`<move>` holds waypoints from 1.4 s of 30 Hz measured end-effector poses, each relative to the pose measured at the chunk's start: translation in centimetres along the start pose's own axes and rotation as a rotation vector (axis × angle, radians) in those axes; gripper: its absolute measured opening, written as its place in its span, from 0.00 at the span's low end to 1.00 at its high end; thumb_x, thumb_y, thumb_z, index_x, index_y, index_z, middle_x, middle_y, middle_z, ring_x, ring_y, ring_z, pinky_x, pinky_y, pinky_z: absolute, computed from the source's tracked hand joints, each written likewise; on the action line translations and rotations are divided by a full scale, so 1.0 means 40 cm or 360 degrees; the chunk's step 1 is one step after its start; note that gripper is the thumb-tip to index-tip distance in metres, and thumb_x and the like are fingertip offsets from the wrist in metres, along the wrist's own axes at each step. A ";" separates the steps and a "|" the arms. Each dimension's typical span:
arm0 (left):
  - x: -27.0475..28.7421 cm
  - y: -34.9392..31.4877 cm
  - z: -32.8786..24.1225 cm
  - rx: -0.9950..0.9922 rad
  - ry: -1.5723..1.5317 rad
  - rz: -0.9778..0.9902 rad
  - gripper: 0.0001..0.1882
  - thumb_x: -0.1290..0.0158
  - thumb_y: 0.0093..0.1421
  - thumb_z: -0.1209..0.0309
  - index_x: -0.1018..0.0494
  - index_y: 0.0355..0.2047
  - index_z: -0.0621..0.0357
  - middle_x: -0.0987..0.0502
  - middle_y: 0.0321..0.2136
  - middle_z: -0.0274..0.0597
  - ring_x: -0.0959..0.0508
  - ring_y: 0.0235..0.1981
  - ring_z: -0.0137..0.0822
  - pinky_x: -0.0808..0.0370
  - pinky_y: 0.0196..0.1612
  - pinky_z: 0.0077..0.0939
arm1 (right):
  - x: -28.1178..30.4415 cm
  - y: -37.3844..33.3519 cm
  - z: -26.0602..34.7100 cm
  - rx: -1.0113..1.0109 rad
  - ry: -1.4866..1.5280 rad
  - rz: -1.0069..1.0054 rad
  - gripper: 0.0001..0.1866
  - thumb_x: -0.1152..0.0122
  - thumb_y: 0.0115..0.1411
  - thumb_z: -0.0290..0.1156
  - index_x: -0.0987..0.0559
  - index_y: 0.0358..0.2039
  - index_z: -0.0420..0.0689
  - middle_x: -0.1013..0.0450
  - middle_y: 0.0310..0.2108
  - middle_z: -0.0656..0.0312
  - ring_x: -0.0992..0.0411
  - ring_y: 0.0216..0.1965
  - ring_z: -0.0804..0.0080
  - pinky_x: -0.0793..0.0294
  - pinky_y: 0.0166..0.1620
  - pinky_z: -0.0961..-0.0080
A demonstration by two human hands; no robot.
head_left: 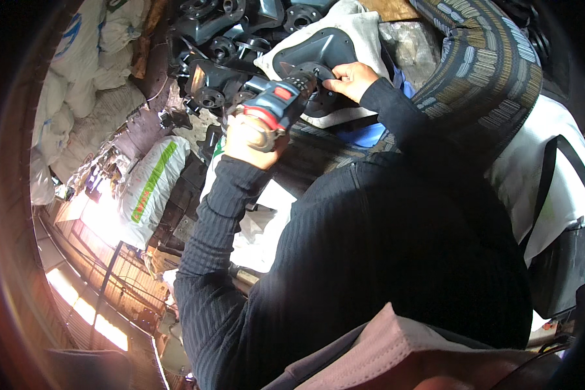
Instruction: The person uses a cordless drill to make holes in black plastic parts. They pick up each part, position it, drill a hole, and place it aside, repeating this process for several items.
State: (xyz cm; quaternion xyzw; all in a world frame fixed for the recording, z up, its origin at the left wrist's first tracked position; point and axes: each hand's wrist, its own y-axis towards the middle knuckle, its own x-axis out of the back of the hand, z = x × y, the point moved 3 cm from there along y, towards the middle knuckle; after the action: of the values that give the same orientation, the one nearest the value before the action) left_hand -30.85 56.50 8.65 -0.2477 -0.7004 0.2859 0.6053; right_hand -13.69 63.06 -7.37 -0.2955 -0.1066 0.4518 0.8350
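My left hand (257, 138) is wrapped round the grip of a cordless drill (271, 104) with a blue-grey and red body. The drill's black chuck points up and right, its tip over the round flange of a black part (320, 99). With bent fingers, my right hand (352, 81) pinches the flange's edge from the right; anything small between the fingertips is hidden. The part has a wide, rounded triangular plate (315, 52) and rests on a whitish cloth sack (354, 23) in front of me.
Several similar black parts (224, 49) are heaped at the far left of the sack. A patterned padded roll (487, 65) curves round on the right. White sacks (94, 78) are piled at the left, near a green-striped bag (153, 188). A black-strapped white bag (546, 156) is at right.
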 end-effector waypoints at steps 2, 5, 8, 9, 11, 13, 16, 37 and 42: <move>-0.034 -0.003 0.020 0.0066 -0.0160 -0.0070 0.24 0.40 0.45 0.59 0.29 0.41 0.57 0.24 0.36 0.46 0.24 0.40 0.44 0.28 0.46 0.34 | -0.004 0.007 -0.015 0.0070 -0.0127 -0.0066 0.16 0.40 0.54 0.44 0.24 0.23 0.42 0.38 0.12 0.66 0.42 0.17 0.79 0.42 0.24 0.74; -0.089 0.008 0.072 0.0141 -0.0569 -0.0271 0.24 0.40 0.47 0.58 0.29 0.41 0.57 0.23 0.35 0.45 0.23 0.38 0.44 0.26 0.44 0.33 | -0.024 0.050 -0.062 0.0185 -0.0135 -0.0109 0.21 0.39 0.49 0.51 0.21 0.26 0.43 0.27 0.20 0.57 0.30 0.23 0.67 0.32 0.29 0.69; -0.080 -0.110 -0.002 0.0263 -0.0620 -0.0547 0.24 0.46 0.52 0.52 0.27 0.40 0.59 0.23 0.36 0.48 0.23 0.40 0.44 0.28 0.47 0.34 | -0.041 0.051 -0.071 0.0282 -0.0021 -0.0263 0.22 0.38 0.50 0.51 0.21 0.28 0.42 0.28 0.18 0.61 0.32 0.21 0.74 0.33 0.29 0.74; -0.033 -0.144 -0.067 0.0361 -0.0177 -0.0314 0.22 0.49 0.54 0.53 0.26 0.39 0.59 0.23 0.37 0.48 0.23 0.41 0.44 0.29 0.48 0.34 | -0.021 0.062 -0.094 0.0275 -0.0028 -0.0272 0.22 0.37 0.50 0.50 0.21 0.27 0.41 0.29 0.17 0.62 0.34 0.21 0.76 0.34 0.28 0.75; -0.028 -0.270 -0.131 0.0424 0.0052 -0.0090 0.21 0.51 0.55 0.55 0.28 0.41 0.59 0.24 0.39 0.49 0.24 0.42 0.43 0.29 0.49 0.32 | -0.003 0.011 0.008 0.0391 0.0068 -0.0453 0.20 0.38 0.51 0.48 0.22 0.25 0.40 0.31 0.16 0.63 0.35 0.20 0.78 0.35 0.27 0.75; -0.162 -0.370 -0.124 0.0326 -0.0887 -0.0283 0.24 0.49 0.53 0.59 0.32 0.47 0.60 0.26 0.41 0.51 0.25 0.44 0.44 0.29 0.49 0.31 | 0.008 0.008 0.071 0.0452 -0.0124 -0.0504 0.19 0.38 0.51 0.47 0.22 0.25 0.40 0.31 0.16 0.64 0.35 0.20 0.78 0.35 0.27 0.75; -0.198 -0.496 -0.224 0.0701 -0.1138 -0.0140 0.32 0.44 0.49 0.63 0.38 0.53 0.62 0.28 0.44 0.55 0.27 0.47 0.47 0.30 0.50 0.31 | -0.020 0.074 0.153 0.0664 -0.0059 -0.0552 0.21 0.39 0.52 0.50 0.20 0.27 0.40 0.26 0.21 0.60 0.30 0.24 0.77 0.31 0.32 0.74; -0.971 -0.705 0.362 0.2345 -0.0941 -0.1137 0.21 0.50 0.54 0.66 0.31 0.49 0.56 0.26 0.42 0.54 0.27 0.46 0.49 0.30 0.49 0.40 | -0.567 0.551 0.369 0.0472 -0.1050 0.0093 0.39 0.42 0.45 0.64 0.23 0.44 0.40 0.27 0.45 0.50 0.29 0.49 0.60 0.33 0.51 0.72; -0.984 -0.638 0.454 0.2575 -0.1014 -0.1065 0.20 0.51 0.54 0.66 0.30 0.48 0.56 0.26 0.42 0.54 0.26 0.46 0.49 0.29 0.48 0.40 | -0.599 0.428 0.398 0.0710 -0.1680 0.0300 0.39 0.43 0.46 0.64 0.23 0.45 0.41 0.27 0.45 0.49 0.29 0.48 0.56 0.32 0.51 0.68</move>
State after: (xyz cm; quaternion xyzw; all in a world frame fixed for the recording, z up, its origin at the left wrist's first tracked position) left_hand -43.16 9.19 -3.15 0.5544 -0.4560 0.5522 0.4240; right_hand -46.25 56.94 -2.54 0.1446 -0.3840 0.6220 0.6669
